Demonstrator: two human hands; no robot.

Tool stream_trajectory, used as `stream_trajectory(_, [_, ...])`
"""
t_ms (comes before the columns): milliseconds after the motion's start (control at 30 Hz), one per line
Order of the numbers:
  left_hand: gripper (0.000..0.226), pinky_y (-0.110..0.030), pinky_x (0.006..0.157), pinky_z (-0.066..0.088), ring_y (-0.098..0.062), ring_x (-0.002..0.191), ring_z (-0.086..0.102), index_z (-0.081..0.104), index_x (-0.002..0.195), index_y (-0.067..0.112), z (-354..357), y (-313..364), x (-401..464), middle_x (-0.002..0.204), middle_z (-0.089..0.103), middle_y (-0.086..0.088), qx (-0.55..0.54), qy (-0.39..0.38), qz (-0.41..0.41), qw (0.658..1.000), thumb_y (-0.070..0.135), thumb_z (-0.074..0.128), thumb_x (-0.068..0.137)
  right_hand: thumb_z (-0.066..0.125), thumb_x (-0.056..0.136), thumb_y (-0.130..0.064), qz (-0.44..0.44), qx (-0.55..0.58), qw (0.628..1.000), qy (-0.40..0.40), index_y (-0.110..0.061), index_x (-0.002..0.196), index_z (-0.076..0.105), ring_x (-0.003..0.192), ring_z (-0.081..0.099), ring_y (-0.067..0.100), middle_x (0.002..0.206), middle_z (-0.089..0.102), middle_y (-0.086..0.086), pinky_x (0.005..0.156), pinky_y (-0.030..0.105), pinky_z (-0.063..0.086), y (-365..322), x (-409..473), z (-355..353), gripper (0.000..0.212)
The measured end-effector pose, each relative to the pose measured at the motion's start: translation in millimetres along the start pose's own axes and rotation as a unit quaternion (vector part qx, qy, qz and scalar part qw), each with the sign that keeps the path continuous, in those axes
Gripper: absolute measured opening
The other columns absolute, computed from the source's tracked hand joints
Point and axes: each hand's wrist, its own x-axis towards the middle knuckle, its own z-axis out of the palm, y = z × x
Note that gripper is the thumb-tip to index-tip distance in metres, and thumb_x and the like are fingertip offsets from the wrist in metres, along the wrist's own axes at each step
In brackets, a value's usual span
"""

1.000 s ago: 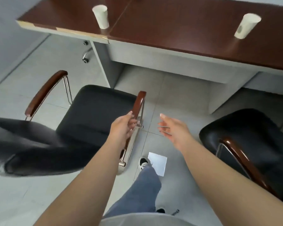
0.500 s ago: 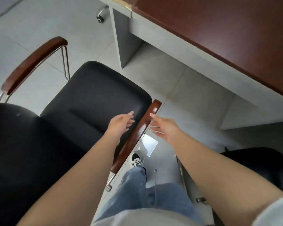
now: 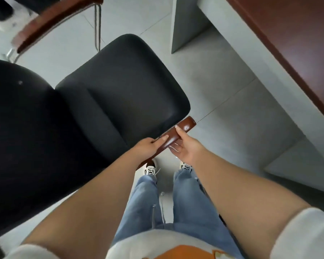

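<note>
A black office chair (image 3: pixel 108 94) with brown wooden armrests stands in front of me on the left. Its near armrest (image 3: pixel 185 125) runs diagonally between my hands. My left hand (image 3: pixel 150 146) grips the armrest from the seat side, thumb lying on top. My right hand (image 3: pixel 185 146) holds the same armrest from the outer side, thumb on top and fingers curled under it. The chair's far armrest (image 3: pixel 51 21) shows at the upper left.
A dark red desk (image 3: pixel 297 43) with grey panels (image 3: pixel 187 21) runs along the upper right, close to the chair. Grey tiled floor (image 3: pixel 228 113) lies between them. My legs in blue jeans (image 3: pixel 187 199) and white shoes stand just below the armrest.
Both hands have closed on the near armrest; earlier they hovered open on either side of it. The view has tilted further down and moved closer to the chair and desk.
</note>
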Motion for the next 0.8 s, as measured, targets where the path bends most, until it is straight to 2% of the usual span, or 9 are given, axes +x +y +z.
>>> stream_trajectory(33, [0.059, -0.027, 0.072, 0.041, -0.021, 0.087, 0.056, 0.061, 0.108, 0.007, 3.7, 2.2, -1.0, 0.097, 0.060, -0.006, 0.004, 0.017, -0.003, 1.000, 0.058, 0.040, 0.090, 0.066, 0.085, -0.035, 0.008, -0.003, 1.000, -0.002, -0.011, 0.115, 0.056, 0.096, 0.065, 0.021, 0.109, 0.067, 0.008, 0.070, 0.028, 0.052, -2.0, -0.9, -1.5, 0.040])
stream_trajectory(100, [0.057, -0.024, 0.063, 0.039, -0.020, 0.085, 0.053, 0.061, 0.109, 0.005, 5.3, 6.7, -5.9, 0.096, 0.058, -0.006, 0.018, 0.042, -0.008, 0.999, 0.056, 0.042, 0.090, 0.065, 0.086, -0.030, 0.020, 0.005, 1.000, -0.017, -0.008, 0.114, 0.054, 0.099, 0.063, 0.023, 0.107, 0.066, 0.010, 0.084, 0.031, 0.052, -4.0, -2.0, -3.8, 0.037])
stream_trajectory(167, [0.056, -0.024, 0.062, 0.039, -0.019, 0.086, 0.052, 0.061, 0.108, 0.008, 4.4, 11.5, -8.7, 0.097, 0.058, -0.006, 0.036, 0.047, -0.013, 0.998, 0.057, 0.042, 0.090, 0.064, 0.087, -0.027, 0.025, 0.011, 0.999, -0.039, -0.006, 0.112, 0.053, 0.105, 0.060, 0.025, 0.111, 0.064, 0.012, 0.097, 0.034, 0.047, -10.2, -7.6, -6.4, 0.034])
stream_trajectory(267, [0.056, -0.026, 0.075, 0.037, -0.020, 0.087, 0.053, 0.063, 0.107, 0.009, 9.4, 26.0, -14.8, 0.098, 0.059, -0.007, 0.028, 0.047, -0.022, 0.998, 0.057, 0.041, 0.090, 0.063, 0.088, -0.024, 0.021, 0.008, 0.998, -0.060, -0.006, 0.116, 0.052, 0.095, 0.062, 0.022, 0.109, 0.063, 0.013, 0.084, 0.031, 0.049, -23.3, -13.1, -16.3, 0.036])
stream_trajectory(333, [0.055, -0.025, 0.077, 0.035, -0.019, 0.088, 0.053, 0.062, 0.110, 0.010, 19.8, 33.8, -19.2, 0.099, 0.059, -0.006, 0.020, 0.049, -0.023, 0.998, 0.056, 0.041, 0.091, 0.063, 0.088, -0.026, 0.022, 0.008, 0.999, -0.049, -0.005, 0.120, 0.051, 0.087, 0.063, 0.020, 0.107, 0.064, 0.012, 0.076, 0.029, 0.049, -26.9, -15.9, -24.6, 0.040])
stream_trajectory(467, [0.053, -0.025, 0.075, 0.037, -0.017, 0.086, 0.054, 0.062, 0.111, 0.011, 45.0, 42.7, -16.7, 0.098, 0.059, -0.004, 0.007, 0.032, -0.026, 0.999, 0.056, 0.043, 0.090, 0.062, 0.089, -0.029, 0.031, 0.003, 0.999, -0.028, -0.004, 0.123, 0.051, 0.106, 0.060, 0.025, 0.120, 0.061, 0.015, 0.086, 0.031, 0.047, -31.3, -17.0, -51.1, 0.044])
stream_trajectory(600, [0.046, -0.020, 0.062, 0.040, -0.011, 0.075, 0.054, 0.062, 0.104, 0.015, 77.5, 41.5, -12.5, 0.096, 0.060, -0.003, -0.011, 0.005, -0.029, 1.000, 0.055, 0.048, 0.088, 0.059, 0.090, -0.033, 0.044, -0.016, 0.999, 0.016, -0.006, 0.122, 0.050, 0.115, 0.057, 0.026, 0.126, 0.059, 0.012, 0.094, 0.033, 0.045, -25.1, -23.2, -81.9, 0.043])
stream_trajectory(700, [0.052, -0.026, 0.076, 0.044, -0.018, 0.086, 0.057, 0.064, 0.107, 0.013, 87.1, 39.9, -6.3, 0.100, 0.063, -0.006, -0.025, -0.004, -0.036, 0.999, 0.058, 0.049, 0.086, 0.061, 0.089, -0.034, 0.036, -0.034, 0.998, 0.029, -0.007, 0.125, 0.049, 0.115, 0.058, 0.026, 0.125, 0.059, 0.011, 0.095, 0.032, 0.045, -22.8, -21.4, -93.0, 0.047])
stream_trajectory(800, [0.055, -0.026, 0.079, 0.041, -0.021, 0.088, 0.056, 0.064, 0.112, 0.014, 88.5, 38.1, -8.2, 0.100, 0.061, -0.007, -0.025, -0.014, -0.045, 0.999, 0.059, 0.042, 0.089, 0.065, 0.084, -0.040, 0.019, -0.056, 0.997, 0.046, -0.010, 0.124, 0.052, 0.103, 0.064, 0.023, 0.121, 0.063, 0.009, 0.084, 0.029, 0.049, -16.9, -16.3, -95.6, 0.052])
